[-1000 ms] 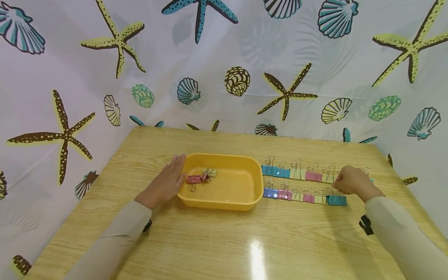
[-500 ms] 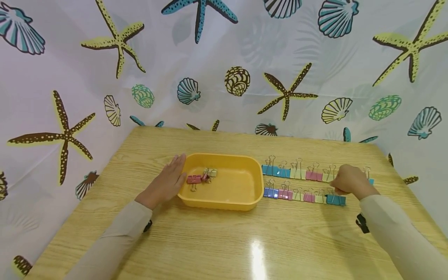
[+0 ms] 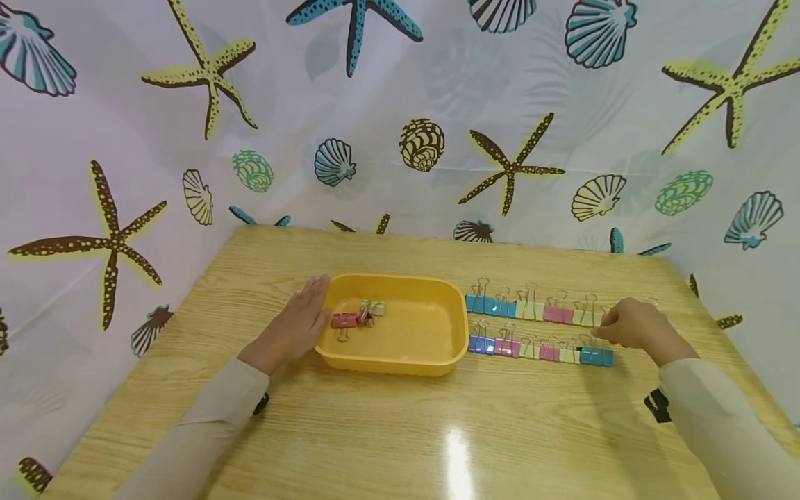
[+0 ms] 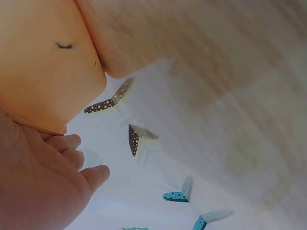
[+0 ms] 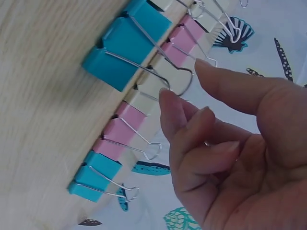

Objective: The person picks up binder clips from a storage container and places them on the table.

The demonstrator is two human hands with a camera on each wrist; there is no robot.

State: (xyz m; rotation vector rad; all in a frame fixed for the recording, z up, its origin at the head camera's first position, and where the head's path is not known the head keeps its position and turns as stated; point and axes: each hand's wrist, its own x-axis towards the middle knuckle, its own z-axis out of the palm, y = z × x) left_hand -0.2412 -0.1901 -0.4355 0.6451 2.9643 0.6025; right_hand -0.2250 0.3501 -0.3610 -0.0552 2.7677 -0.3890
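Note:
My left hand (image 3: pixel 294 323) lies with fingers straight against the left wall of the yellow plastic box (image 3: pixel 412 364); in the left wrist view the fingertips (image 4: pixel 98 175) show beside it. Inside the box lie a pink binder clip (image 3: pixel 344 320), a dark red one (image 3: pixel 365 317) and a pale yellow one (image 3: pixel 376 307). My right hand (image 3: pixel 644 330) is at the teal binder clip (image 5: pixel 127 43) that ends the front row. In the right wrist view, thumb and index finger stand apart on either side of that clip's wire handles, the other fingers loosely bent.
Two rows of binder clips run right from the box. The back row includes a blue clip (image 3: pixel 479 304) and a pink clip (image 3: pixel 558 314); the front row includes a dark blue clip (image 3: pixel 481 344). A patterned white curtain (image 3: pixel 387 187) hangs behind the wooden table (image 3: pixel 350 430).
My right hand moved slightly left over the teal binder clip, then back to the right, while the clip shifted little. My left hand stayed at the box.

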